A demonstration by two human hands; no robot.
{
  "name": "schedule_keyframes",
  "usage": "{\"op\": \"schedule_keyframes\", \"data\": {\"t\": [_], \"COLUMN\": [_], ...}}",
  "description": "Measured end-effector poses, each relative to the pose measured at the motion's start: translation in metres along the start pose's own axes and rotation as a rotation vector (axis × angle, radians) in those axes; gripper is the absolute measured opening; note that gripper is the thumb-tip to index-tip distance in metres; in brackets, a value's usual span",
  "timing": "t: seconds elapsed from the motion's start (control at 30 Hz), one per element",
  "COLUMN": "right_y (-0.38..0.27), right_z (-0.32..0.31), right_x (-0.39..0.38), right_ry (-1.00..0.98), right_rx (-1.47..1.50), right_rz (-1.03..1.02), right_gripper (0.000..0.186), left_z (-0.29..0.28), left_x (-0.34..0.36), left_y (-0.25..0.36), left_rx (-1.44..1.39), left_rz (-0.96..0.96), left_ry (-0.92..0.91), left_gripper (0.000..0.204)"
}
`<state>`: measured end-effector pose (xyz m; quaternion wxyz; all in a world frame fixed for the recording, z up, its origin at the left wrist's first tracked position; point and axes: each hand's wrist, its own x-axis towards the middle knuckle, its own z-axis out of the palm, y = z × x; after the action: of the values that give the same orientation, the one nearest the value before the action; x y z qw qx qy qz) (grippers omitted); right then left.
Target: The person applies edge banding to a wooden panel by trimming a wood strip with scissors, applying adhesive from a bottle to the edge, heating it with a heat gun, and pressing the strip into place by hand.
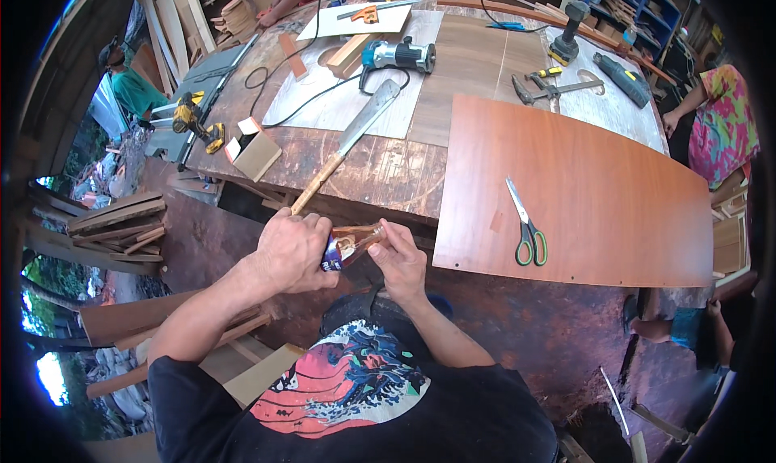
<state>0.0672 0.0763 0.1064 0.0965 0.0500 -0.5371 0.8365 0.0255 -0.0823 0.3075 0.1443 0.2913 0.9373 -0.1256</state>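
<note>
My left hand (pixel 293 249) is wrapped round the body of a small clear bottle (pixel 349 245) with a purple label, tilted in front of my chest. My right hand (pixel 404 261) pinches the bottle's narrow end between thumb and fingers. A machete (pixel 368 117) with a long wooden handle lies slanting across the table, its blade on the top. Its handle end reaches past the near edge to my left knuckles; whether they touch, I cannot tell. To the right, scissors (pixel 526 235) with black and green handles rest on a reddish-brown panel (pixel 598 196).
On the worn wooden table (pixel 404 176) stand a blue corded router (pixel 398 55), a yellow drill (pixel 194 123), a small open box (pixel 257 152), a clamp (pixel 558 88) and a cordless tool (pixel 621 80). Other people are at the far, left and right sides. Wood offcuts (pixel 121 228) are piled at left.
</note>
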Motion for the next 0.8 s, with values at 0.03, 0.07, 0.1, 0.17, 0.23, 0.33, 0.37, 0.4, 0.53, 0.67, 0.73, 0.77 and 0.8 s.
{"op": "schedule_keyframes", "data": {"t": [0.03, 0.07, 0.1, 0.17, 0.23, 0.33, 0.37, 0.4, 0.53, 0.67, 0.73, 0.77, 0.8], "right_y": [-0.001, -0.001, -0.001, -0.002, -0.002, -0.001, 0.001, 0.002, 0.001, -0.005, -0.006, -0.007, -0.007], "right_z": [0.000, 0.000, 0.001, 0.001, 0.000, -0.003, -0.005, -0.007, -0.011, -0.013, -0.014, -0.015, -0.016], "right_x": [0.001, 0.001, 0.003, 0.004, 0.006, 0.009, 0.009, 0.009, 0.010, 0.012, 0.013, 0.013, 0.014], "right_ry": [0.002, 0.008, 0.013, 0.020, 0.025, 0.024, 0.019, 0.014, 0.011, 0.021, 0.023, 0.025, 0.027], "right_rx": [0.002, 0.031, 0.060, 0.074, 0.084, 0.059, 0.050, 0.042, 0.029, 0.076, 0.114, 0.098, 0.082], "right_rz": [-0.004, -0.002, 0.000, -0.008, -0.014, -0.011, -0.024, -0.037, -0.038, -0.025, -0.012, -0.006, 0.000], "right_gripper": [0.049, 0.049, 0.049, 0.049, 0.049, 0.049, 0.049, 0.049, 0.049, 0.049, 0.050, 0.051, 0.052], "left_z": [-0.004, -0.005, -0.007, -0.007, -0.005, 0.000, 0.003, 0.007, 0.015, 0.021, 0.020, 0.021, 0.022], "left_x": [0.001, 0.002, 0.003, 0.003, 0.004, 0.006, 0.006, 0.005, 0.008, 0.010, 0.011, 0.013, 0.014], "left_y": [0.001, 0.001, 0.000, -0.001, -0.003, -0.005, -0.006, -0.008, -0.012, -0.010, -0.009, -0.009, -0.009], "left_rx": [0.013, 0.016, 0.016, 0.013, -0.025, -0.057, -0.061, -0.092, -0.174, -0.209, -0.261, -0.264, -0.287], "left_rz": [-0.009, -0.008, -0.002, 0.003, 0.009, 0.015, 0.016, 0.029, 0.050, 0.060, 0.044, 0.050, 0.056], "left_ry": [-0.050, -0.048, -0.043, -0.036, -0.012, 0.014, 0.014, 0.048, 0.090, 0.117, 0.105, 0.103, 0.109], "left_gripper": [0.061, 0.061, 0.061, 0.061, 0.061, 0.060, 0.060, 0.061, 0.064, 0.067, 0.070, 0.070, 0.070]}}
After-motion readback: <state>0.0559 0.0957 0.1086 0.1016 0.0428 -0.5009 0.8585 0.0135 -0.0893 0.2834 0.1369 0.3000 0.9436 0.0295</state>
